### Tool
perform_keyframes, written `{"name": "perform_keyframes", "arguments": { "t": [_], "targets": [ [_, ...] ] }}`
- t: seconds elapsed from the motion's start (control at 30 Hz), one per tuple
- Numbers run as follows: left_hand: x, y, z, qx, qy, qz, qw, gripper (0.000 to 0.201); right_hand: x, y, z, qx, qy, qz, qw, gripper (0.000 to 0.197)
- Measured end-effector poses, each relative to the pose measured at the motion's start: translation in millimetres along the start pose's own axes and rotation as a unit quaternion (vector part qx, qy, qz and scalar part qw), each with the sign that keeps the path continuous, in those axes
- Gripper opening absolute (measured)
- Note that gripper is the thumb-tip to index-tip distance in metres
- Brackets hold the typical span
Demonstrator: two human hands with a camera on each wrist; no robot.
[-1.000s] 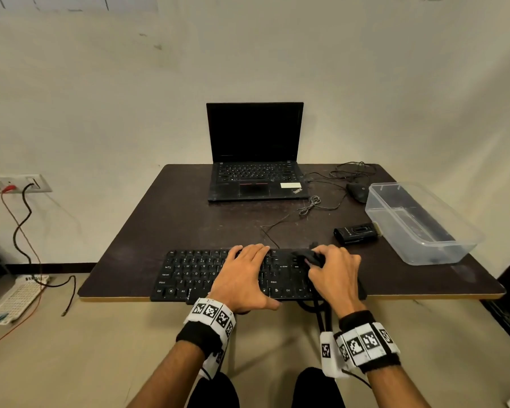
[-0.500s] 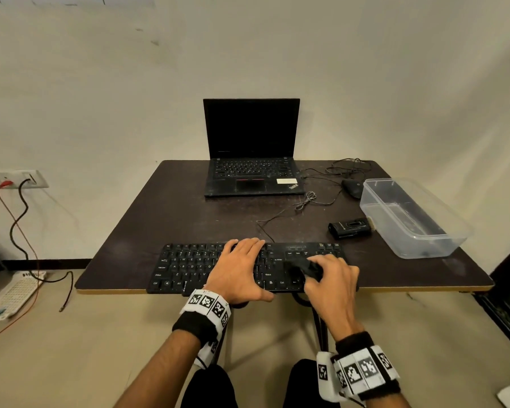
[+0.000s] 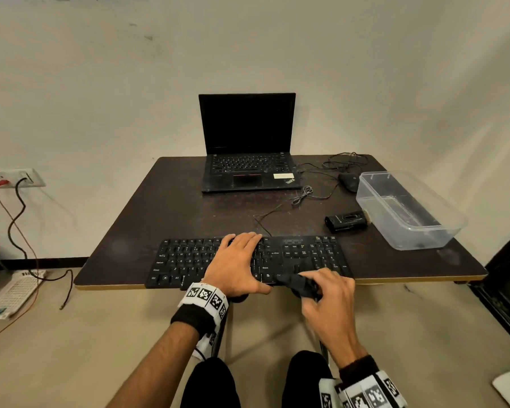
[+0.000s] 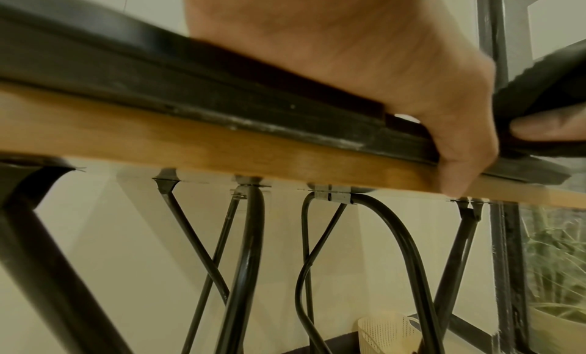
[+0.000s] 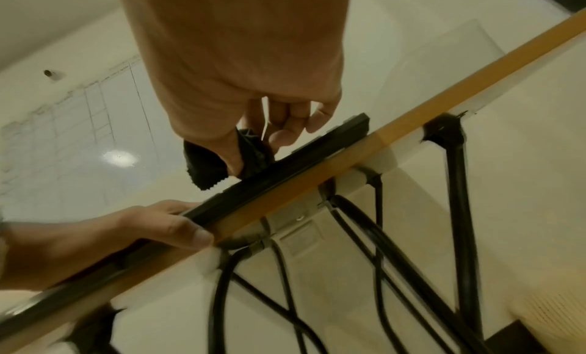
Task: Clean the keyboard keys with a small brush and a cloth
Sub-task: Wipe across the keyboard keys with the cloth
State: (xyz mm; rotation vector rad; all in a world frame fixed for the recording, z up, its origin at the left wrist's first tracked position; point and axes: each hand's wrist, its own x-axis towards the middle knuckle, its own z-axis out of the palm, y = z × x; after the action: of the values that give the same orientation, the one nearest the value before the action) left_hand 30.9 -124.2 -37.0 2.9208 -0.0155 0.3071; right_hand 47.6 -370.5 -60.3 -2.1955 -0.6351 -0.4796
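Observation:
A black keyboard (image 3: 189, 260) lies along the front edge of the dark table (image 3: 171, 207). My left hand (image 3: 236, 263) lies flat on its middle keys with fingers straight, and the thumb hangs over the front edge (image 4: 456, 174). My right hand (image 3: 327, 293) pinches a black cloth (image 3: 298, 285) at the keyboard's front edge, right of centre; the right wrist view shows the cloth (image 5: 206, 164) bunched between thumb and fingers. A small black brush (image 3: 346, 222) lies on the table behind the keyboard's right end.
An open black laptop (image 3: 248, 160) stands at the back of the table with a mouse (image 3: 348, 181) and loose cables to its right. A clear plastic bin (image 3: 409, 210) sits at the right edge. Black metal table legs (image 4: 247, 259) run below.
My right hand has drawn the cloth from the keyboard's back rows toward me to its front edge. The left hand has stayed on the middle keys.

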Motion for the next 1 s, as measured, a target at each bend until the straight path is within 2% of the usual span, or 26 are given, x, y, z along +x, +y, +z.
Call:
{"name": "perform_keyframes", "arguments": {
  "t": [0.13,0.17,0.3,0.43,0.57,0.67,0.73,0.8,0.83,0.93,1.0],
  "targets": [
    [0.5,0.5,-1.4,0.002,-0.009,-0.001,1.0,0.129,9.3,25.6,-13.9,-0.016,0.081,0.079,0.993,0.037],
    [0.6,0.1,-0.8,0.002,-0.009,-0.002,1.0,0.129,10.4,21.9,-13.2,-0.018,0.079,0.078,0.994,0.036],
    [0.0,-0.1,0.2,0.002,-0.005,0.0,1.0,0.129,2.8,11.1,-6.4,-0.008,0.026,0.001,1.0,0.036],
    [0.5,-1.3,0.7,0.0,-0.003,0.002,1.0,0.129,12.9,30.5,-16.5,-0.02,0.09,0.094,0.991,0.038],
    [0.1,-1.8,0.8,-0.002,-0.006,0.005,1.0,0.128,15.1,24.2,-16.7,-0.037,0.045,0.057,0.997,0.034],
    [0.3,-1.9,0.6,0.001,-0.003,0.007,1.0,0.127,22.4,34.6,-25.3,-0.03,0.069,0.108,0.991,0.025],
    [0.2,-2.4,0.3,0.005,-0.005,0.005,1.0,0.128,23.8,29.5,-23.0,-0.036,0.065,0.115,0.991,0.028],
    [-0.6,-1.7,0.5,0.005,-0.009,0.003,1.0,0.128,19.1,22.7,-17.9,-0.051,0.045,0.084,0.994,0.034],
    [-0.2,-1.7,0.2,0.003,-0.009,0.002,1.0,0.129,17.4,23.0,-18.1,-0.051,0.047,0.078,0.994,0.034],
    [0.6,-2.0,-0.5,-0.001,-0.009,0.0,1.0,0.129,21.2,34.7,-27.2,-0.011,0.102,0.138,0.985,0.028],
    [0.7,-1.2,-0.8,0.005,-0.009,0.001,1.0,0.128,22.0,34.0,-28.4,-0.007,0.098,0.14,0.985,0.026]
  ]
}}
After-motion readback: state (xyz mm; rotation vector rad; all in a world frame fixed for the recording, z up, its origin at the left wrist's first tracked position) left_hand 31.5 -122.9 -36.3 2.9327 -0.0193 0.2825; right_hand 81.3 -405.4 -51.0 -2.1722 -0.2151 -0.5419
